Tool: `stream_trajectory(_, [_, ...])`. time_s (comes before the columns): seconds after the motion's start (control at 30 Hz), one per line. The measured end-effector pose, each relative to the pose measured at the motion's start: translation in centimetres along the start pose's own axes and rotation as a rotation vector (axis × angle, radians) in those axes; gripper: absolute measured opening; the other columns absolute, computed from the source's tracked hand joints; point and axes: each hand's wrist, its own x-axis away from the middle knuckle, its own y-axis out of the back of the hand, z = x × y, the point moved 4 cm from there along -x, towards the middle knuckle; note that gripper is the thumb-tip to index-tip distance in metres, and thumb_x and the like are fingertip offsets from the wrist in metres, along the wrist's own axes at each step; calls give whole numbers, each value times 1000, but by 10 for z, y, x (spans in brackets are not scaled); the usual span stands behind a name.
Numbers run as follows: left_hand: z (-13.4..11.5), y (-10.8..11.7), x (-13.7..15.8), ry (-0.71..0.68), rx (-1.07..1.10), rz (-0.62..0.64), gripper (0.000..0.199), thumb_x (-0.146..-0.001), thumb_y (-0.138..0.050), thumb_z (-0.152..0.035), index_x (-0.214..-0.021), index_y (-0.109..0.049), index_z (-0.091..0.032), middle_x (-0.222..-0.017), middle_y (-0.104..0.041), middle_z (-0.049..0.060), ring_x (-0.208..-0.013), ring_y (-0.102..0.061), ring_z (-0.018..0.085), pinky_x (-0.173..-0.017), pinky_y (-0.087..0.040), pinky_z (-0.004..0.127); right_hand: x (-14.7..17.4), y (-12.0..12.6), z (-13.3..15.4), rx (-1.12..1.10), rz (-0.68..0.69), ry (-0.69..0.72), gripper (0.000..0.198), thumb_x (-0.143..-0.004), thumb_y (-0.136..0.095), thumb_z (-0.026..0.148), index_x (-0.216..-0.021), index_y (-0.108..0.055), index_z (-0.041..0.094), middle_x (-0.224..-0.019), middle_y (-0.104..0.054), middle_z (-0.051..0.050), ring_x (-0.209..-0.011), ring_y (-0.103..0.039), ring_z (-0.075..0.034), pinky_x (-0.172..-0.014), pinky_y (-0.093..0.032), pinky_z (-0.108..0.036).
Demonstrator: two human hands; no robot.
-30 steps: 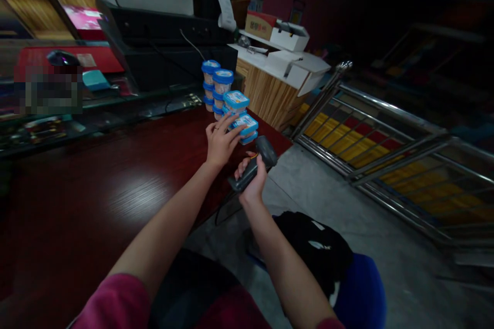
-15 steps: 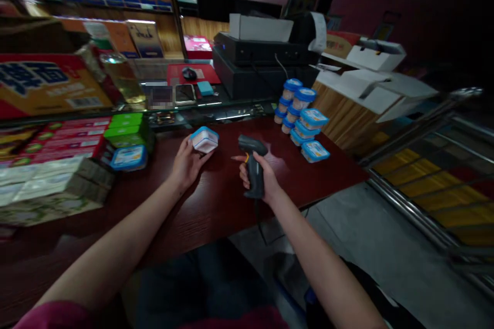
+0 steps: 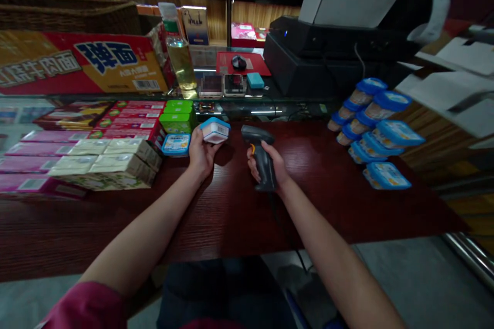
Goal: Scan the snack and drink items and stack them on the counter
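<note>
Over the dark red table (image 3: 231, 221), we have the scanner (image 3: 266, 167) gripped by its handle in the right hand (image 3: 281, 168), its head turned leftward. Left of the scanner and apart from it, our left hand (image 3: 201, 157) holds a tub (image 3: 215, 131) between thumb and fingers, barcode showing. Farther left of the scanner we note a blue-lidded container (image 3: 176, 144) on the table, then green boxes (image 3: 176, 117). Right of the scanner: stacked cups (image 3: 372, 97). Beyond the scanner: a mouse (image 3: 239, 63) on a red mat (image 3: 257, 64).
</note>
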Motion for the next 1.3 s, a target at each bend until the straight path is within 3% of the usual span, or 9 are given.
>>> stream_trajectory(0.17, [-1, 1, 2, 22, 9, -23, 26, -92, -64, -49, -109, -60, -29, -116, -73, 3, -106, -70, 23, -90, -62, 43, 4, 1, 0, 30, -52, -58, 47, -85, -62, 64, -83, -66, 17, -54, -57, 2, -35, -48, -10, -30, -39, -20])
stream_trajectory(0.53, [-3, -9, 8, 33, 13, -3, 25, -94, -60, -48, -107, -62, -27, -111, -72, 5, -109, -70, 26, -89, -63, 47, 6, -6, -1, 134, 0, -31, 49, -85, -63, 63, -78, -68, 15, -53, -58, 0, -34, -47, -9, -30, -38, -20])
stream_trajectory(0.8, [-18, -13, 20, -14, -50, 18, 34, -88, -71, -51, -109, -63, -26, -111, -71, 4, -102, -69, 22, -86, -62, 37, 7, -7, 3, 96, 47, 13, 53, -84, -63, 64, -83, -74, 13, -56, -57, 0, -37, -48, -9, -34, -39, -20])
stream_trajectory(0.9, [-44, -10, 33, -159, -201, -25, 36, -89, -70, -55, -111, -65, -26, -111, -70, 4, -103, -69, 22, -87, -61, 36, 7, -6, 3, 82, 42, 20, 53, -82, -65, 64, -82, -74, 12, -55, -56, 0, -37, -46, -9, -34, -38, -21])
stream_trajectory(1.1, [-123, 9, 71, -784, -892, -51, 21, -95, -69, -37, -111, -72, -23, -119, -71, 7, -127, -61, 25, -118, -42, 44, 8, -5, 3, 58, 28, 16, 47, -85, -66, 61, -83, -73, 14, -58, -58, 0, -41, -47, -10, -37, -41, -21])
stream_trajectory(1.2, [-138, 26, 78, -909, -1078, -110, 17, -96, -67, -32, -110, -73, -24, -115, -71, 6, -123, -63, 24, -119, -41, 47, 8, -3, 3, 62, 38, 25, 46, -85, -67, 60, -84, -73, 14, -59, -58, 0, -42, -47, -10, -37, -41, -22])
stream_trajectory(1.3, [-133, 32, 75, -921, -1232, -92, 16, -96, -67, -30, -110, -73, -23, -114, -72, 6, -130, -59, 26, -120, -40, 48, 8, -2, 2, 78, 50, 39, 49, -82, -69, 62, -84, -74, 13, -58, -57, 0, -42, -47, -10, -38, -42, -22])
